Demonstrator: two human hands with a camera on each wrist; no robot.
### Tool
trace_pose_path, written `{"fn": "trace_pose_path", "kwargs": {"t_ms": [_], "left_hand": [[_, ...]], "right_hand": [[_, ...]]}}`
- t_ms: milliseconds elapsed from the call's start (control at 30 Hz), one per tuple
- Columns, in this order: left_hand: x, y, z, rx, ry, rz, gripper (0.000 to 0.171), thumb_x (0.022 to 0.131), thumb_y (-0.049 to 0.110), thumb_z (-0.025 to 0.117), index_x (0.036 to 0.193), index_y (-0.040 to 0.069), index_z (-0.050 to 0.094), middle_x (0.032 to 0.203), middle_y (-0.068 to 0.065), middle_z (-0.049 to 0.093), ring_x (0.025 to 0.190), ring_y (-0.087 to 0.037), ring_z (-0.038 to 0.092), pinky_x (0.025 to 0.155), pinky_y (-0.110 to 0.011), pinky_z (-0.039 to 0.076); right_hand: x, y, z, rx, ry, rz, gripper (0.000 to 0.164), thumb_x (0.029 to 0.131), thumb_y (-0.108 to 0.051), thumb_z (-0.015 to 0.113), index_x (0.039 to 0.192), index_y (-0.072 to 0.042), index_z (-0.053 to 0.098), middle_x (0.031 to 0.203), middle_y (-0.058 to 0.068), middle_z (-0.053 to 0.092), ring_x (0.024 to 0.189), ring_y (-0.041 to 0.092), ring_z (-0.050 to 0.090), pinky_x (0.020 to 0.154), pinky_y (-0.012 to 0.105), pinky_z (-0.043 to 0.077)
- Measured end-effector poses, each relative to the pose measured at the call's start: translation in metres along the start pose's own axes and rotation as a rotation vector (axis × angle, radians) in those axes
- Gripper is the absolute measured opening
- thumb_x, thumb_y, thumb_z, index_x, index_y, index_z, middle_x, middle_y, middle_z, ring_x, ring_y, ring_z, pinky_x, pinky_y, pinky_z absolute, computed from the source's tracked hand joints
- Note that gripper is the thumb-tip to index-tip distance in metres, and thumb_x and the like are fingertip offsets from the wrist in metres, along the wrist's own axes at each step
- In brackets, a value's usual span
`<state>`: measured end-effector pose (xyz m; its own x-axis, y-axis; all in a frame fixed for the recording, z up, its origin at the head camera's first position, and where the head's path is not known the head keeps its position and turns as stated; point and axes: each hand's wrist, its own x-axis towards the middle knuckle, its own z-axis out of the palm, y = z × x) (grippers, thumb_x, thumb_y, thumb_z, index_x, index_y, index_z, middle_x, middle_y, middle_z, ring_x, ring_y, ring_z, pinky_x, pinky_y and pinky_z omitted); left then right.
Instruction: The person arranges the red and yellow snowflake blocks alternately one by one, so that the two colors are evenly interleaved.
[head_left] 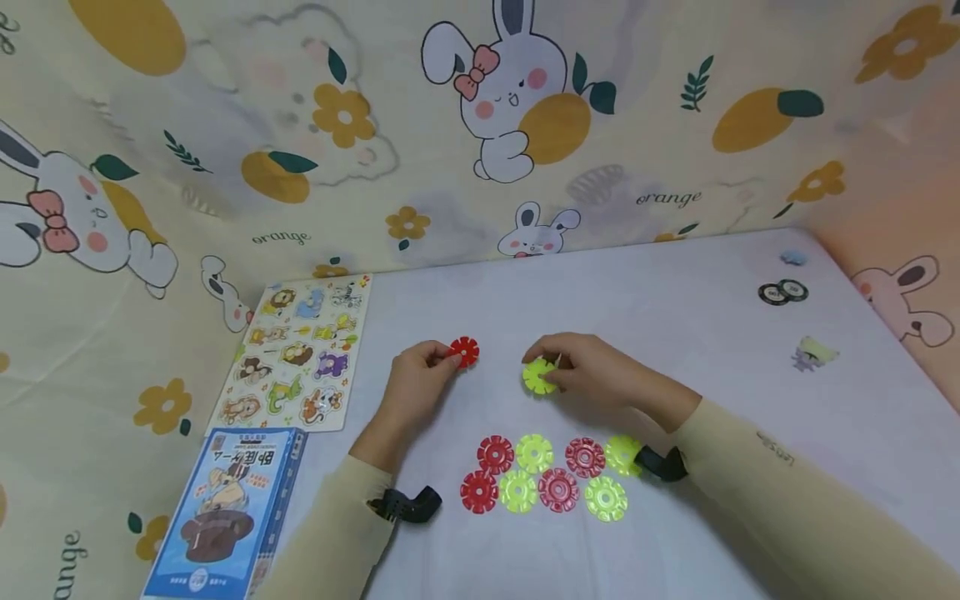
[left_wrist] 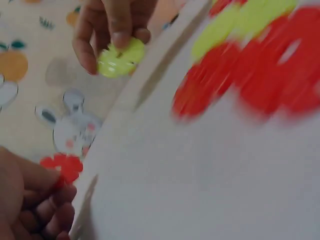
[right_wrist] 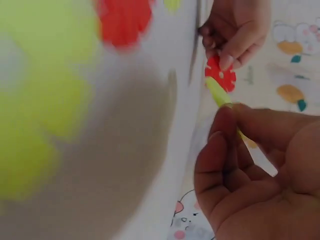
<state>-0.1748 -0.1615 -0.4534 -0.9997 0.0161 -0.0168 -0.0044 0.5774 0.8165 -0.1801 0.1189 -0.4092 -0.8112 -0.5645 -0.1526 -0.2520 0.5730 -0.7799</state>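
A red notched plastic disc [head_left: 465, 352] is pinched between the thumb and fingers of my left hand [head_left: 422, 379]. To its right, my right hand [head_left: 596, 367] pinches a yellow-green notched disc [head_left: 537, 377] by its edge. A gap separates the two discs in the head view. In the right wrist view the yellow-green disc [right_wrist: 218, 92] appears nearly edge-on, with the red disc [right_wrist: 221, 74] behind it. Nearer to me on the white table lie several flat discs in two rows, both red [head_left: 496, 454] and yellow-green [head_left: 606, 498].
At the left lie an animal sticker sheet [head_left: 298, 354] and a blue game box [head_left: 225, 508]. Over on the right are two black round chips [head_left: 783, 292], a small blue piece [head_left: 792, 257] and a small figure-shaped piece [head_left: 813, 353]. A patterned cloth [head_left: 465, 225] stands behind the table.
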Motion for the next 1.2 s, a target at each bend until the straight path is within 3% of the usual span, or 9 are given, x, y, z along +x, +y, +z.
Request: {"fn": "trace_pose_path", "kwargs": {"t_ms": [167,267,367,433,533,633,833,967,1200], "left_hand": [[0.025,-0.011,-0.011,0.161,0.127,-0.049,0.026,0.086,0.025,0.071,0.106,0.011,0.064,0.075,0.000,0.060,0.066,-0.016,0.055,0.057,-0.031,0.047],[0.028,-0.016,-0.008,0.225,0.158,-0.012,0.040,0.084,0.026,0.074,0.118,0.010,0.059,0.084,0.000,0.057,0.074,-0.016,0.053,0.063,-0.030,0.047],[0.021,-0.019,-0.004,0.311,0.120,0.096,0.048,0.085,0.031,0.073,0.128,0.014,0.057,0.110,0.001,0.055,0.099,-0.016,0.051,0.081,-0.034,0.048],[0.012,-0.022,-0.002,0.404,0.056,0.180,0.054,0.087,0.037,0.070,0.135,0.017,0.054,0.134,0.002,0.047,0.119,-0.019,0.042,0.095,-0.041,0.041],[-0.001,-0.025,-0.002,0.555,-0.043,0.264,0.067,0.090,0.049,0.060,0.147,0.019,0.041,0.155,0.004,0.026,0.137,-0.025,0.024,0.103,-0.051,0.027],[-0.007,-0.027,-0.002,0.647,-0.088,0.288,0.073,0.092,0.057,0.050,0.152,0.020,0.030,0.158,0.005,0.016,0.142,-0.026,0.014,0.102,-0.054,0.021],[-0.004,-0.030,-0.002,0.702,-0.077,0.286,0.075,0.092,0.063,0.042,0.152,0.021,0.028,0.159,0.005,0.013,0.143,-0.026,0.011,0.101,-0.055,0.021],[-0.003,-0.032,-0.002,0.710,-0.076,0.284,0.077,0.091,0.066,0.041,0.152,0.021,0.028,0.159,0.005,0.012,0.143,-0.026,0.010,0.102,-0.057,0.019],[0.000,-0.033,-0.005,0.698,-0.072,0.283,0.078,0.091,0.066,0.041,0.152,0.020,0.028,0.159,0.004,0.012,0.144,-0.025,0.009,0.106,-0.057,0.015]], "right_hand": [[0.042,0.000,-0.005,0.057,0.057,0.033,0.033,0.093,-0.006,0.061,0.125,-0.017,0.061,0.099,0.006,0.058,0.078,0.020,0.063,0.068,0.034,0.053],[0.059,0.005,-0.002,0.067,0.092,0.074,0.036,0.093,-0.006,0.061,0.127,-0.017,0.059,0.104,0.007,0.058,0.085,0.020,0.062,0.074,0.035,0.052],[0.067,0.010,0.001,0.035,0.124,0.096,0.040,0.092,-0.006,0.061,0.130,-0.014,0.056,0.115,0.008,0.056,0.097,0.021,0.058,0.084,0.036,0.049],[0.067,0.012,0.003,-0.040,0.128,0.090,0.041,0.092,-0.009,0.062,0.132,-0.011,0.054,0.123,0.008,0.053,0.104,0.022,0.055,0.089,0.038,0.046],[0.062,0.012,0.005,-0.248,0.080,0.049,0.047,0.093,-0.019,0.063,0.137,-0.009,0.051,0.139,0.010,0.045,0.121,0.027,0.046,0.100,0.043,0.039],[0.055,0.009,0.009,-0.474,-0.015,0.000,0.057,0.093,-0.032,0.063,0.144,-0.012,0.045,0.152,0.008,0.031,0.135,0.031,0.030,0.108,0.048,0.028],[0.058,0.003,0.018,-0.666,-0.095,-0.025,0.069,0.093,-0.047,0.057,0.151,-0.018,0.032,0.158,0.002,0.016,0.142,0.032,0.014,0.107,0.060,0.021],[0.069,-0.001,0.024,-0.694,-0.102,-0.025,0.071,0.093,-0.052,0.054,0.152,-0.022,0.028,0.159,-0.001,0.014,0.143,0.032,0.011,0.105,0.065,0.018],[0.088,-0.010,0.030,-0.710,-0.090,-0.030,0.074,0.089,-0.058,0.057,0.151,-0.028,0.030,0.158,0.003,0.015,0.142,0.035,0.011,0.103,0.062,0.021]]}}
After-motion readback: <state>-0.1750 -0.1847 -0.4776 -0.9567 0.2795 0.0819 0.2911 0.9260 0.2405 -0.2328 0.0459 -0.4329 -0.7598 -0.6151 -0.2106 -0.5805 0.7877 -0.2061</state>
